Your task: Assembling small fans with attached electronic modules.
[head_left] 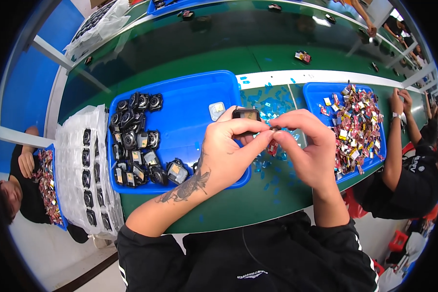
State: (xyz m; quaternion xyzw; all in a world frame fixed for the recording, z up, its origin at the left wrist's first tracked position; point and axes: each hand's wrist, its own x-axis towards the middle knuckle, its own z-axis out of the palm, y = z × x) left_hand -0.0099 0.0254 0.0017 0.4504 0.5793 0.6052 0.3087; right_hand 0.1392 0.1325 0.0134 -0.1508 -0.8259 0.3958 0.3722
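My left hand (226, 153) is closed around a black smartwatch case (246, 116) with a rectangular face, above the green table. My right hand (314, 146) meets it from the right. Its thumb and forefinger pinch a small dark piece (275, 128) at the case's lower right side, where my left thumb also reaches. Whether that piece is attached to the case cannot be made out. Under my right fingers, a small red and white part (272, 148) is partly hidden. Just left of my hands, a blue tray (180, 109) holds several black watch cases (131, 138) in its left part.
Scattered blue film tabs (270, 97) lie behind my hands. On the right, another blue tray (310, 90) holds heaped small red and yellow parts (353, 134). Clear blister trays (75, 160) with watch cases are stacked at left. A green conveyor (219, 48) runs behind; co-workers sit either side.
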